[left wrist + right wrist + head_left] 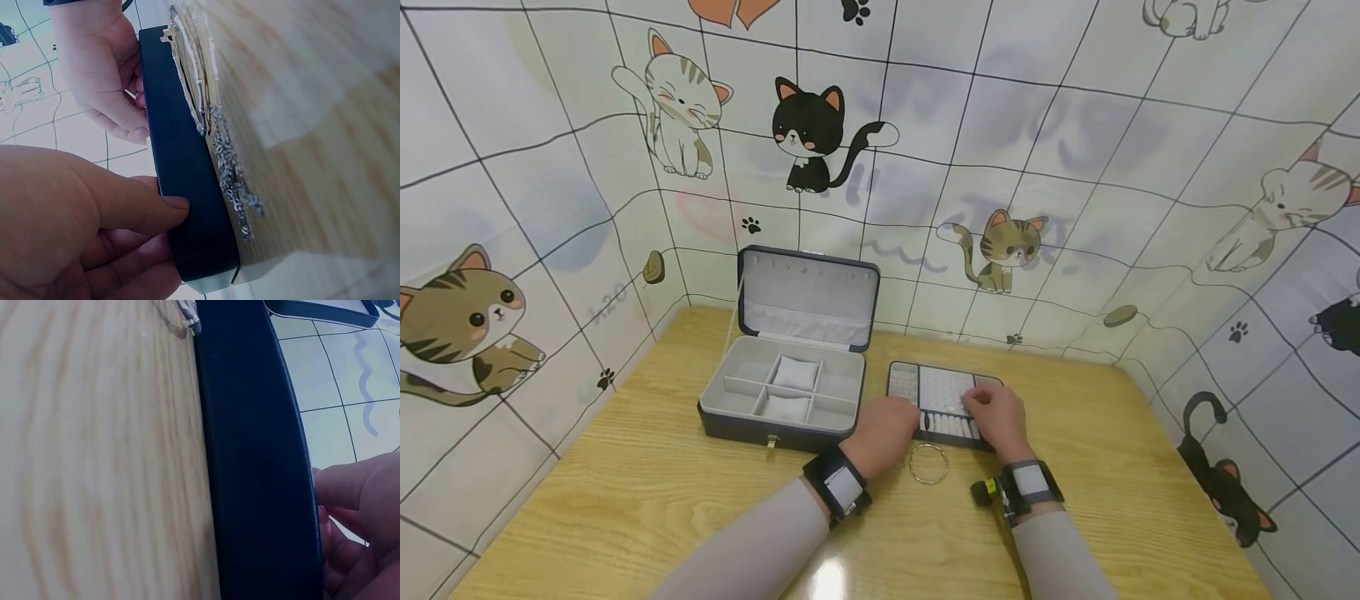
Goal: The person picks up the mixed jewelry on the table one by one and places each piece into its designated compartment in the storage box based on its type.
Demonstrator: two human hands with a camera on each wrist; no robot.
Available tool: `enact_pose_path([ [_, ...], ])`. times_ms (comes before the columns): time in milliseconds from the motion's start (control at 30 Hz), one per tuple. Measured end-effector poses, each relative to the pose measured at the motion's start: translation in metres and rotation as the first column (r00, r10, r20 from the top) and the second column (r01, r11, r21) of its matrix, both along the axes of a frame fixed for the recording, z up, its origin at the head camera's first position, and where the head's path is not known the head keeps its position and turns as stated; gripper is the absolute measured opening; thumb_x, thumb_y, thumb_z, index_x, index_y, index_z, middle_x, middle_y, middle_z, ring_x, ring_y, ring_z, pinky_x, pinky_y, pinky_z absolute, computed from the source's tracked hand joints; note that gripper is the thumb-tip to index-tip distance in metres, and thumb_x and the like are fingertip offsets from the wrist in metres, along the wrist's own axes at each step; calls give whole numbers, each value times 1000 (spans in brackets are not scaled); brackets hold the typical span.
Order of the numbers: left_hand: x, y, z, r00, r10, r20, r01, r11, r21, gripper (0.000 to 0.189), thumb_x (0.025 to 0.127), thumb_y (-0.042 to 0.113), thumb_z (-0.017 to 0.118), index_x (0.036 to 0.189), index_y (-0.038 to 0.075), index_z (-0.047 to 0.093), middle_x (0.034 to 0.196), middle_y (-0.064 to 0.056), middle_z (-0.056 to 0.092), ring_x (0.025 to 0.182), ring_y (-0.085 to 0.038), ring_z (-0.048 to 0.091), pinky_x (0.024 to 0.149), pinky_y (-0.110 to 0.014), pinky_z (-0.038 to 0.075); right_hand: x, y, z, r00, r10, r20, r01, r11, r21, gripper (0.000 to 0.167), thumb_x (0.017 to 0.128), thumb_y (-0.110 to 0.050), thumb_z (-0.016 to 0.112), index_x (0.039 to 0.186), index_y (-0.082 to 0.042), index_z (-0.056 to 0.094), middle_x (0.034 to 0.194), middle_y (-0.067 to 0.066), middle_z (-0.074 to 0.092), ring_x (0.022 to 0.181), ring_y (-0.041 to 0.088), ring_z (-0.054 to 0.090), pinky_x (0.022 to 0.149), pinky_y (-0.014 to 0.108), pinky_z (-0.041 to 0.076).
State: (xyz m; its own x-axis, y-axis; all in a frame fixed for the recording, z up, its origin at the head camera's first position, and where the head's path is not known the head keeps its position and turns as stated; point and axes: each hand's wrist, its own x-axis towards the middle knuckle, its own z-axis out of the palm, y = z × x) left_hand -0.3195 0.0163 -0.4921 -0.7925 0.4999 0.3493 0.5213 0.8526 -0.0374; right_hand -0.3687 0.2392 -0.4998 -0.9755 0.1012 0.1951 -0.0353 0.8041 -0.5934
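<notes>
Jewellery tray on the wooden table, beside the open jewellery box; the left hand is at its front left corner, the right hand over its right part; the head view hides the left fingers, but the left wrist view shows them gripping the tray, thumb on the dark front wall; the right fingers are bent together over the inside (whether they pinch anything, I cannot tell); the left wrist view also reveals a silver chain beside the gold bangles, barely discernible from the head.
</notes>
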Motion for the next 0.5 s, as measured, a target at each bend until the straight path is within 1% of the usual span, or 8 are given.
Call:
enact_pose_path([
  [233, -1, 0, -4, 1000, 0, 14, 0, 1000, 5, 18, 97, 15, 67, 80, 20, 72, 79, 4, 73, 72, -15, 69, 57, -33, 52, 0, 2, -3, 1000, -2, 18, 3, 1000, -17, 12, 96, -19, 72, 95, -10, 79, 102, 11, 78, 95, 27, 65, 86, 45, 53],
  [400, -2, 0, -5, 1000, -7, -9, 7, 1000, 7, 18, 97, 15, 67, 80, 20, 72, 79, 4, 73, 72, -15, 69, 57, -32, 51, -1, 3, -4, 1000, -3, 21, 3, 1000, -22, 13, 97, -19, 71, 96, -10, 79, 103, 11, 78, 96, 27, 65, 86, 44, 52],
  [500, -1, -2, -4, 1000, -12, -18, 13, 1000, 10, 18, 97, 15, 67, 80, 20, 71, 79, 4, 73, 73, -15, 69, 58, -32, 51, -1, 3, -4, 1000, 0, 29, 1, 1000, -26, 14, 98, -20, 70, 98, -9, 79, 103, 11, 77, 96, 27, 64, 85, 44, 51],
])
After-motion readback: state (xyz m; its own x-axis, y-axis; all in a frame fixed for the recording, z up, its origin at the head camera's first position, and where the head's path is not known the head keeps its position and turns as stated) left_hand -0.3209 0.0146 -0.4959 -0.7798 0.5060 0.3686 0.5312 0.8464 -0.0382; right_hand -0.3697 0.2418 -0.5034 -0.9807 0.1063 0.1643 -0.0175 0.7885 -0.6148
